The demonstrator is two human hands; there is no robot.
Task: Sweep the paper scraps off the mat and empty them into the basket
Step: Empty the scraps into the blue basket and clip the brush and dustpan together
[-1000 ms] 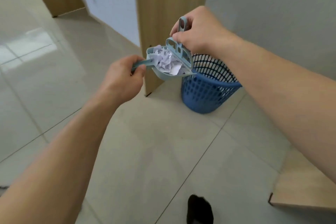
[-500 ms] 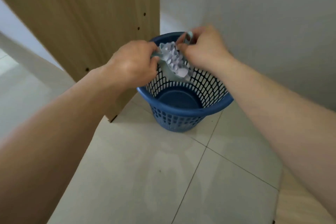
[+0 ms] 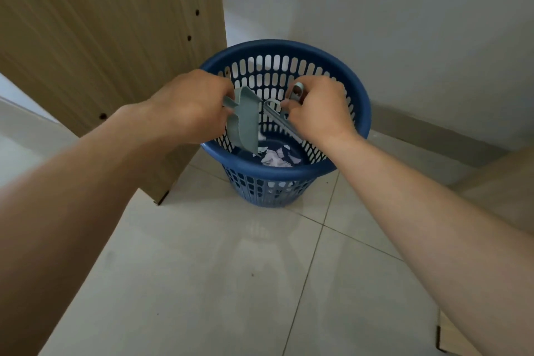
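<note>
A blue slotted plastic basket stands on the tiled floor by the wall. My left hand grips the handle of a small grey-green dustpan, tipped mouth-down inside the basket. My right hand holds a matching small brush over the basket, its bristle end angled down beside the pan. White paper scraps lie on the basket's bottom. The mat is out of view.
A tall wooden panel stands just left of the basket, its lower corner on the floor. A grey wall with a skirting strip runs behind. A wooden board edge shows at the right. Pale tiles spread in front.
I came close over the basket. The dustpan, full of scraps before, has tipped downward, and the scraps have dropped to the basket's bottom.
</note>
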